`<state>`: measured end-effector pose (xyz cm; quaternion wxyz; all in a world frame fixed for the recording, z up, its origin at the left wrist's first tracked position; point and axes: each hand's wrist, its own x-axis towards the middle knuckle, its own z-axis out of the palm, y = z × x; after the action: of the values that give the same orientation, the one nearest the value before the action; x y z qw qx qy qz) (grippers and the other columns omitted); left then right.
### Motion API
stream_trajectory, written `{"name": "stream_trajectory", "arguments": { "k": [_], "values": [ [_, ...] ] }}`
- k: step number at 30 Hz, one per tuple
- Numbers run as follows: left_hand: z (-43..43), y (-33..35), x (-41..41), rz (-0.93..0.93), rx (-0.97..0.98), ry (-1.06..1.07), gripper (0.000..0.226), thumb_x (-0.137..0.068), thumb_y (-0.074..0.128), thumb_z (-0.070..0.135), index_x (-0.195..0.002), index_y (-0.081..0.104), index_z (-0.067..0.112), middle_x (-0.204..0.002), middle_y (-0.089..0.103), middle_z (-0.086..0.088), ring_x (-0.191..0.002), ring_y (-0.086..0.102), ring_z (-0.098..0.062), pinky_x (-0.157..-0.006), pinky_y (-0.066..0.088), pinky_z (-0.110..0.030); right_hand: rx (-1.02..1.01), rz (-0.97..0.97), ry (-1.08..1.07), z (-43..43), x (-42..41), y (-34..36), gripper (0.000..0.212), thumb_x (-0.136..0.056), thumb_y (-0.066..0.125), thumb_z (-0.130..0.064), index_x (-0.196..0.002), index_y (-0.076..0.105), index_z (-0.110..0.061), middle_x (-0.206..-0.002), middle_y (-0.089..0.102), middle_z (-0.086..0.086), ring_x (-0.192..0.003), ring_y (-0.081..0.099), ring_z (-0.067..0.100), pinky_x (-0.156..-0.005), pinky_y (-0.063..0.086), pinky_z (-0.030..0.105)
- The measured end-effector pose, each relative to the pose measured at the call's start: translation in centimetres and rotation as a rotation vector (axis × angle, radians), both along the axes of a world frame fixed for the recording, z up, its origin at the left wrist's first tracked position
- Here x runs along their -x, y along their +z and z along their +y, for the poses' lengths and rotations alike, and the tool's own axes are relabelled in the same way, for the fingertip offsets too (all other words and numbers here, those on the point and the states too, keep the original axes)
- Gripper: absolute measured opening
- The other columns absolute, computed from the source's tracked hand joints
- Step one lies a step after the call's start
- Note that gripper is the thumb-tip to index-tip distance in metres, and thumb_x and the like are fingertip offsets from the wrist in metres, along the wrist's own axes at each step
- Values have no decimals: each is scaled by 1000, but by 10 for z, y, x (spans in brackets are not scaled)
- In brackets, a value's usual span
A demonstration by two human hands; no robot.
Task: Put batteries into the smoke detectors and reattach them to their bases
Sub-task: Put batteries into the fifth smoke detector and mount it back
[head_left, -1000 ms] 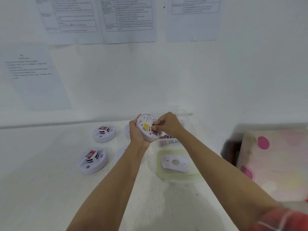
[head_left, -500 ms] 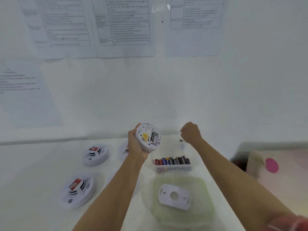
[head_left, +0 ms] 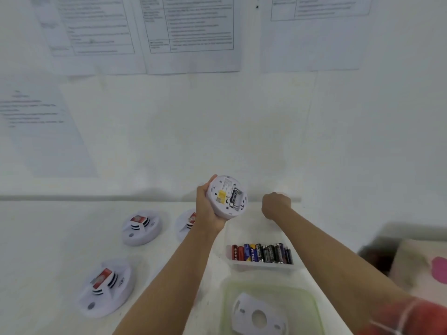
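My left hand [head_left: 205,210] holds a round white smoke detector [head_left: 227,198] up above the table, its back turned to me. The open compartment shows a yellow tab and one dark battery. My right hand [head_left: 275,205] is curled into a fist to the right of the detector, apart from it, beyond a clear tray [head_left: 263,267] with a row of several batteries [head_left: 262,253]. Whether the fist holds anything is hidden. A white base plate [head_left: 258,315] lies in a green-rimmed container [head_left: 313,308] near me.
Three more white detectors with red labels rest on the white table: one far left [head_left: 141,227], one near left [head_left: 106,286], one partly behind my left wrist [head_left: 187,222]. A wall with printed sheets stands close behind. A pink-dotted box [head_left: 423,269] sits at the right.
My right hand has left the detector's battery compartment and moved right, away from it, closing into a fist. My view has tilted up and closer; the left hand still holds the detector.
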<state>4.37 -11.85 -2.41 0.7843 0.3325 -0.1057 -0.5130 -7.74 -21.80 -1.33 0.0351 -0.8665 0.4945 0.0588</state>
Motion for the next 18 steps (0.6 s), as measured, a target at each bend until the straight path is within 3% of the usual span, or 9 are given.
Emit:
{"name": "stream_trajectory", "arguments": {
  "k": [4,7,9,11,14,16,18],
  "values": [
    [4,7,6,29,30,3,47,-91,36,35,-67,74,25,-99,64,-8,-95,55,-27,-104,33,-47,-28,-3,17,-5,-1,-3,33,-94,35,-3,-121,54,-2,-121,59,12,-111,58,25,-84,47,29],
    [7,10,6,62,28,7,34,-91,37,35,-84,70,28,-106,62,-8,-99,54,-28,-104,34,-48,-109,-24,43,-9,0,-4,25,-92,38,-1,-110,55,0,-95,57,9,-89,56,24,-71,41,26],
    [7,11,5,63,26,-7,29,-90,38,35,-93,65,26,-109,61,-8,-102,53,-29,-105,34,-48,-128,-60,36,-9,2,-3,9,-88,45,-1,-81,49,-4,-72,46,3,-70,50,21,-59,39,26],
    [10,13,7,51,28,-10,37,-90,38,35,-79,71,25,-101,62,-8,-97,54,-28,-104,33,-47,-135,-136,9,-9,4,0,24,-82,51,0,-64,37,-8,-61,39,2,-53,42,15,-45,34,21],
    [16,18,12,58,36,-16,47,-91,36,34,-65,74,24,-96,62,-7,-93,54,-27,-106,32,-47,-143,-305,-26,-6,7,12,29,-77,53,0,-57,36,-10,-54,41,3,-44,40,13,-33,32,14],
    [20,21,15,52,38,-25,53,-91,35,35,-58,74,22,-95,62,-7,-91,54,-26,-106,32,-46,-172,-487,-40,-4,8,23,19,-77,58,-1,-59,49,-4,-57,51,10,-47,49,19,-36,39,13],
    [26,24,18,52,49,-25,56,-92,34,34,-55,74,22,-95,62,-7,-91,54,-26,-106,32,-47,-263,-808,-68,1,9,35,5,-74,63,2,-72,59,-1,-75,62,21,-61,62,30,-55,56,28]
  ]
}}
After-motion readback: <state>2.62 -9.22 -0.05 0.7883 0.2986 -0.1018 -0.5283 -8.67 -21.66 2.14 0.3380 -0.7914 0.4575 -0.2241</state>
